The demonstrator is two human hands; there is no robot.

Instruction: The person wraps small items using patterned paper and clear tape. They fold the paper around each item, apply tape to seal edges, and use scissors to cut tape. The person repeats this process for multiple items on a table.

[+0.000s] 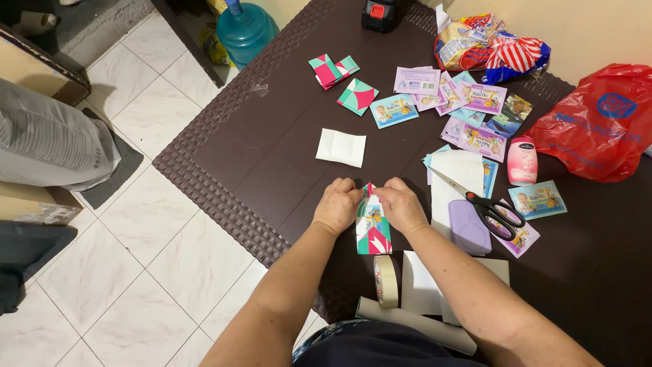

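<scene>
Small folded paper packet, green, red and white patterned (373,232), lies on dark brown woven-textured worktop (272,163), between both hands. Left hand (337,206) and right hand (401,206) pinch its top edge, fingers curled closed. Fingertips hide top fold; packet print unreadable.

On the dark brown worktop (272,156), the left hand (337,206) and right hand (401,207) pinch the top of a small wrapped packet (373,234) in red, green and white paper. A tape roll (386,281) stands just below it; black-handled scissors (487,206) lie to the right.
</scene>
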